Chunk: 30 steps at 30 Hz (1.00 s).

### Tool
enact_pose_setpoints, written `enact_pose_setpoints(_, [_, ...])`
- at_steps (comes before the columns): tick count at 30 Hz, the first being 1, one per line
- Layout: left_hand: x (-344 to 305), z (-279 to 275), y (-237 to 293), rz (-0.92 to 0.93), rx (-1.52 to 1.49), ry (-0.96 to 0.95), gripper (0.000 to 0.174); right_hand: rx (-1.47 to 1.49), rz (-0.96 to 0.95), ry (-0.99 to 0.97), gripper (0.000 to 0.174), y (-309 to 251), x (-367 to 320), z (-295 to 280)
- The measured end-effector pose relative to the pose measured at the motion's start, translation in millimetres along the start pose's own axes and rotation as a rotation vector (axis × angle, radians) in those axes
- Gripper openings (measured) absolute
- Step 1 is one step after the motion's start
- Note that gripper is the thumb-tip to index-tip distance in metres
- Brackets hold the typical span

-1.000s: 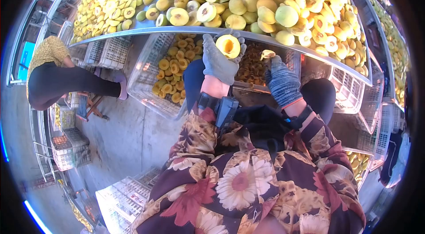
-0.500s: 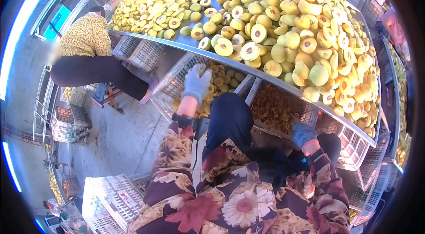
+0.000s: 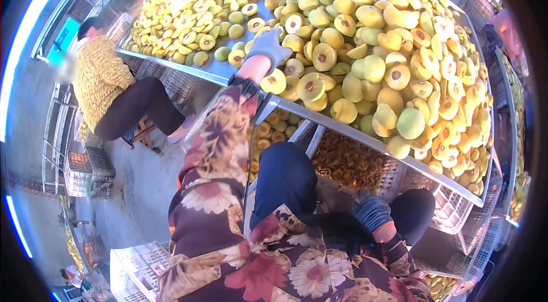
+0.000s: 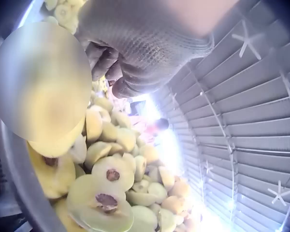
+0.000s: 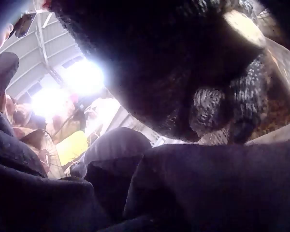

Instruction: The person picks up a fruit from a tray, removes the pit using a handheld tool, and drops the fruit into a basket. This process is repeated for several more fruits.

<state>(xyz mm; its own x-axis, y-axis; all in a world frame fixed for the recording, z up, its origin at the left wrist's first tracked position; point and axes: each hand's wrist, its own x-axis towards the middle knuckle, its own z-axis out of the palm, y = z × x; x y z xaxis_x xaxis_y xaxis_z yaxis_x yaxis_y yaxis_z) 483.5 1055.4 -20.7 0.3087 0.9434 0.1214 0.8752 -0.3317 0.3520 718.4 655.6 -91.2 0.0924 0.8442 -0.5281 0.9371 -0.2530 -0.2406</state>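
Halved yellow peaches (image 3: pixel 374 71), many with brown pits in them, are heaped on a metal table (image 3: pixel 220 75). My left hand (image 3: pixel 267 49), in a grey glove, reaches over the near rim into the heap. In the left wrist view its fingers (image 4: pixel 135 72) bend down over the peach halves, thumb apart from them, with no fruit visible between. Low by my knee, my right hand (image 3: pixel 372 212) wears a striped knit glove and has its fingers curled round a small tool with a pale rounded end (image 5: pixel 244 28); the rest of the tool is hidden.
Under the table stand a crate of pitted peach halves (image 3: pixel 264 136) and a crate of brown pits (image 3: pixel 345 156). Another person (image 3: pixel 108 82) sits at the left by the table. White crates (image 3: pixel 134 270) stand behind on the left, more (image 3: pixel 454 205) at the right.
The left hand held a pitted peach half, then was over the crate below, and now reaches up onto the heap. The right hand has dropped toward the knee. The other person has straightened up.
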Motion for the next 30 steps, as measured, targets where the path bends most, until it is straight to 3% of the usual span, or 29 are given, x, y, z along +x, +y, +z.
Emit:
enact_pose_setpoints(3, [19.9, 3.2, 32.3, -0.042, 0.188, -0.163, 0.076, 0.021, -0.066, 0.052, 0.036, 2.2, 6.6, 5.5])
enact_pose_setpoints(5, [39.8, 18.7, 25.5, 0.023, 0.121, -0.237, 0.077, 0.034, -0.107, 0.088, 0.035, 6.8, 8.5, 10.7])
enact_pose_setpoints(9, [33.2, 20.0, 21.1, 0.074, 0.176, -0.068, 0.065, -0.008, -0.173, 0.160, 0.035, 14.9, 5.5, 22.3])
enact_pose_setpoints(10, [28.9, 16.5, 21.9, 0.080, 0.189, -0.017, 0.061, 0.018, -0.108, 0.145, 0.035, 12.1, 1.4, 14.9])
enact_pose_setpoints(12, [-11.1, -12.2, 44.0, -0.088, -0.586, -0.039, 0.060, 0.071, 0.018, 0.116, 0.034, 2.8, -3.6, -10.5])
enact_pose_setpoints(13, [-34.6, -23.5, 51.0, -0.173, -0.971, -0.049, 0.059, 0.149, -0.054, 0.209, 0.033, 1.6, -0.1, -14.9])
enact_pose_setpoints(15, [-78.3, -21.2, 52.8, -0.112, -1.823, -0.402, 0.045, 0.297, -0.195, 0.374, 0.032, 2.8, 0.4, -22.7])
enact_pose_setpoints(16, [-109.7, -19.0, 64.1, 0.201, -1.557, -0.211, 0.044, 0.394, -0.294, 0.503, 0.032, -2.9, 4.0, -28.5])
enact_pose_setpoints(18, [-143.6, -15.4, 85.7, -0.025, -2.066, -0.528, 0.045, 0.496, -0.441, 0.685, 0.033, -27.3, 2.2, -54.5])
enact_pose_setpoints(19, [-155.6, -6.5, 89.2, -0.135, -2.139, -0.563, 0.049, 0.500, -0.494, 0.743, 0.033, -41.2, -4.0, -73.5])
enact_pose_setpoints(21, [-181.1, 2.3, 105.1, -0.127, -2.169, -0.531, 0.052, 0.441, -0.507, 0.803, 0.033, -48.9, -4.2, -78.0])
enact_pose_setpoints(24, [-213.1, 4.2, 126.4, -0.170, -2.057, -0.432, 0.044, 0.416, -0.511, 0.681, 0.035, -59.6, -13.1, -91.5])
enact_pose_setpoints(26, [-233.0, 19.6, 137.0, 0.216, -1.432, -0.036, 0.044, 0.418, -0.415, 0.600, 0.037, -63.2, -15.1, -92.6])
enact_pose_setpoints(27, [-235.5, 28.7, 134.8, 0.326, -1.183, 0.056, 0.044, 0.421, -0.367, 0.558, 0.038, -63.8, -17.2, -92.0])
enact_pose_setpoints(29, [-241.3, 33.2, 138.2, 0.466, -0.661, 0.310, 0.048, 0.380, -0.327, 0.579, 0.040, -62.6, -17.4, -83.5])
enact_pose_setpoints(30, [-247.6, 33.5, 141.8, 0.438, -0.709, 0.277, 0.044, 0.388, -0.334, 0.576, 0.040, -62.5, -18.2, -82.9])
